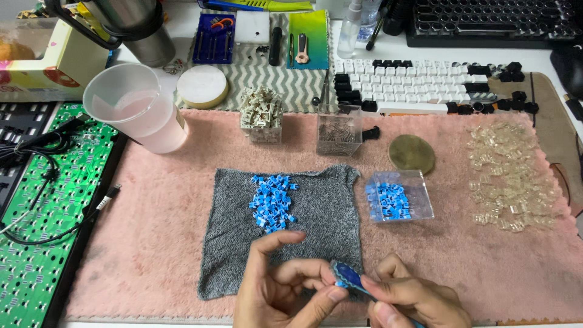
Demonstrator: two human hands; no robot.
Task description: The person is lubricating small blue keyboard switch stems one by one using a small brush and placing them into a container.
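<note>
At the near edge of the bench, the left hand (273, 291) curls with thumb and fingers pinched around something too small to make out. Just beside it, the right hand (413, 300) grips a blue tool (347, 276), a flat, dark blue piece with a lighter scalloped edge, its tip touching the left fingertips (333, 293). Both hands hover over the near edge of a grey cloth (316, 237) spread on a pink fluffy mat (158, 243).

In the middle of the cloth lies a heap of small blue parts (271, 201). Just off the cloth's right edge stands a clear box (399, 195) holding more of the same blue parts. Toward the mat's right edge spreads a scatter of clear plastic parts (513, 176), and a round olive pad (412, 153) lies beyond the box.

At the mat's far edge stand two clear cubes, one (262, 115) piled with pale parts, one (339, 130) with fine metal bits. A translucent cup (136, 109) sits at the far left corner, and a green circuit board (42, 231) lies along the left edge of the bench. Farther back rest a white round tin (202, 85), a black-and-white keyboard (425, 82) and, in the far left corner, a cream carton with pink marks (48, 61).
</note>
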